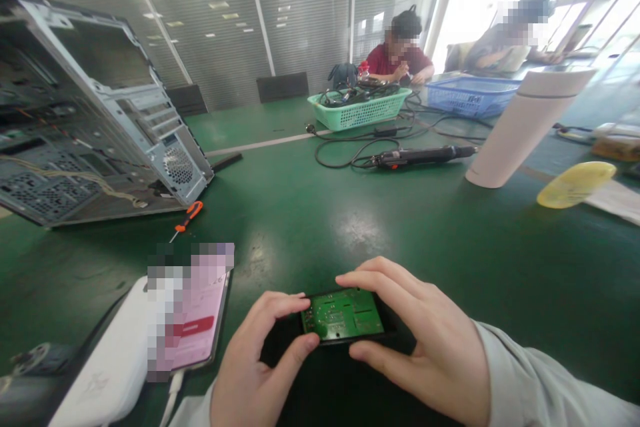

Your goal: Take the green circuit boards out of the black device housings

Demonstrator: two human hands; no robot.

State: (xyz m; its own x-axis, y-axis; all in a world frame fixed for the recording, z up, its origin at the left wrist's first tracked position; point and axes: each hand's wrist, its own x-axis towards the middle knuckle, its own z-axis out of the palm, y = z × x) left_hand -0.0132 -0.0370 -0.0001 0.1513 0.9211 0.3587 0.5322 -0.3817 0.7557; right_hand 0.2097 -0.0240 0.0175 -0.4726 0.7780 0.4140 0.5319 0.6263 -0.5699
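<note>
A small green circuit board [345, 315] sits in a black rectangular casing [334, 343], low in the middle of the head view. My left hand [270, 347] grips its left end, with the thumb on the near edge and the fingers on the far edge. On the right end, my right hand [420, 333] holds it the same way, thumb near and fingers at the far side. Both hands are closed on the piece, just above the green table. What lies beneath the casing is hidden.
An open computer case [170, 160] stands at left, an orange-handled screwdriver [190, 215] beside it. A phone [200, 327] and white power bank [115, 353] lie near my left hand. Beyond are an electric screwdriver [420, 156], a pale tumbler [525, 127], green basket [357, 112], and two people.
</note>
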